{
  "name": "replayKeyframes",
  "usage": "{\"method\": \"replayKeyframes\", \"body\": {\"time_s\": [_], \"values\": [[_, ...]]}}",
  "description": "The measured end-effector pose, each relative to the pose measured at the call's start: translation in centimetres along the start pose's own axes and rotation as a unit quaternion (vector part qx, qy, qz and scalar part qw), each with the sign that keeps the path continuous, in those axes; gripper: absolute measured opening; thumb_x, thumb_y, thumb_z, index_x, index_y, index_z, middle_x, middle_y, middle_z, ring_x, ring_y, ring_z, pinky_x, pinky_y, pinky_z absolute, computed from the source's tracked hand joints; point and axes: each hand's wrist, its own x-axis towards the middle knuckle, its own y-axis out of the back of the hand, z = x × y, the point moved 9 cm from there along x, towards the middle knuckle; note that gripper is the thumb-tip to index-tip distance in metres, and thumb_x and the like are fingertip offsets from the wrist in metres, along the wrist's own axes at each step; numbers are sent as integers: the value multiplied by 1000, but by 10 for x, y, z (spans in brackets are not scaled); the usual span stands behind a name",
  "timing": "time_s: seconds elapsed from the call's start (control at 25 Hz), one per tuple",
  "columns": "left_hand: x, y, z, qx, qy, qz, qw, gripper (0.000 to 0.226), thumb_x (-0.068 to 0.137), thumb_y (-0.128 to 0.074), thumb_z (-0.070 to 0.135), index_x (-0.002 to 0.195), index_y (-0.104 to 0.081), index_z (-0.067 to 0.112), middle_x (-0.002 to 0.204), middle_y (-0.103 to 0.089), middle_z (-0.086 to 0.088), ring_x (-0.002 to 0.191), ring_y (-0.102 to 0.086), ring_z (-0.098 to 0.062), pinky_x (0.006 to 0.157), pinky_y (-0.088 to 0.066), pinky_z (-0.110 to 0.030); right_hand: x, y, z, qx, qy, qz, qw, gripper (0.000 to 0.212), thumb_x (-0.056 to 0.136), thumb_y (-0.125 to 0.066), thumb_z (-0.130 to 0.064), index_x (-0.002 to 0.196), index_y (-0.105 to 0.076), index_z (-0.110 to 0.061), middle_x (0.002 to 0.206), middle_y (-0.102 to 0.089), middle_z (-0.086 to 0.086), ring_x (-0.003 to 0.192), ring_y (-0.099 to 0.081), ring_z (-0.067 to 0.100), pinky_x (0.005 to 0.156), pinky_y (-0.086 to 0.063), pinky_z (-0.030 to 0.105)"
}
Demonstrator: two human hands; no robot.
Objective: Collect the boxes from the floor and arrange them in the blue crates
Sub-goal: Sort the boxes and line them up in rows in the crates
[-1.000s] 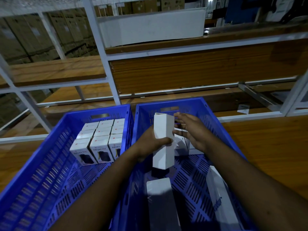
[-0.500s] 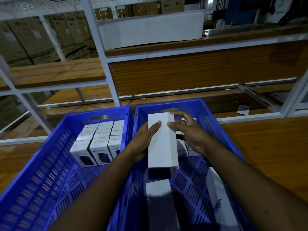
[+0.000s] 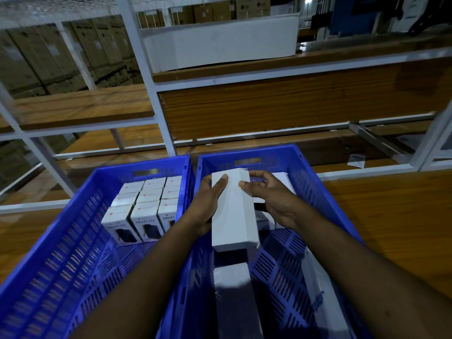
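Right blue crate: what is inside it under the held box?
In the right crate, under the held white box: dark slotted floor, another white box nearer the camera. White boxes stand behind; the hands and box hide their count.

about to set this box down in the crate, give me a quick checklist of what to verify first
1. Grip: left hand and right hand both hold the white box: ok.
2. Box is over the right crate: ok.
3. Boxes already standing at its far end, leaving room beside them: cannot tell, the hands hide the spot.
4. Loose boxes lying on the crate floor stay out of the way: ok.
5. Left crate has free floor space in front of its stacked boxes: ok.
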Motion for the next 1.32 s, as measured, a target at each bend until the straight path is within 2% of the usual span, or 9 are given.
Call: {"method": "replayKeyframes", "body": {"time_s": [0.24,0.4,0.52,0.6,0.72,0.84,1.0,1.2,1.32], "values": [[7,16,2,-3,-26,97,995,44,103,-49,39,140,-31,22,110,-62,-3,91,-67,-20,60,-55,-33,-10,-10,25,-107,-112,-98,983,75,69,-85,-38,132,-51,-19,121,-68,12,113,-65,33,96,-52,45],[12,21,-2,-9,-24,109,994,49,104,-49,36,147,-29,23,123,-63,-7,97,-67,-20,67,-55,-33,-23,-18,44,-100,-199,-169,960,56,79,-82,-23,128,-58,-9,132,-62,13,121,-60,28,79,-60,43],[13,14,-6,26,-8,72,997,57,103,-53,33,152,-26,24,132,-61,-8,101,-67,-21,70,-56,-33,-16,-8,40,-69,-187,-109,974,49,81,-79,-19,124,-58,-8,120,-70,11,109,-68,26,86,-59,43],[9,1,-12,63,16,21,998,68,102,-56,29,157,-17,21,119,-63,-2,96,-65,-17,68,-56,-30,-6,5,37,-33,-166,-35,985,50,80,-80,-23,122,-58,-7,115,-70,13,102,-70,28,90,-58,44],[6,-13,-21,133,33,-42,990,72,100,-60,24,158,-17,17,126,-59,-2,95,-63,-12,66,-59,-23,6,24,40,49,-135,62,988,48,81,-79,-15,122,-58,1,112,-68,16,92,-69,27,71,-63,35],[9,-15,-29,235,36,-67,969,75,97,-65,24,157,-21,15,146,-51,-10,115,-62,-25,91,-57,-38,8,32,57,90,-162,105,977,37,84,-76,-10,115,-62,3,115,-67,20,92,-68,30,62,-62,30],[10,-24,-43,291,61,-127,946,56,95,-68,25,145,-45,11,125,-67,-12,100,-69,-24,89,-58,-40,6,37,76,115,-199,129,965,27,86,-73,-9,109,-63,2,110,-65,20,86,-65,29,57,-61,31],[19,-33,-48,355,61,-153,920,31,95,-67,25,121,-69,9,115,-73,-15,98,-69,-28,93,-56,-43,12,43,85,124,-181,171,960,37,89,-67,0,122,-57,14,124,-61,26,90,-62,33,83,-58,40],[28,-37,-56,358,73,-160,917,31,93,-68,25,119,-70,7,111,-74,-14,93,-69,-30,88,-59,-43,12,42,84,32,-189,196,962,35,88,-68,0,117,-59,16,107,-62,25,65,-60,29,54,-57,31]]}}
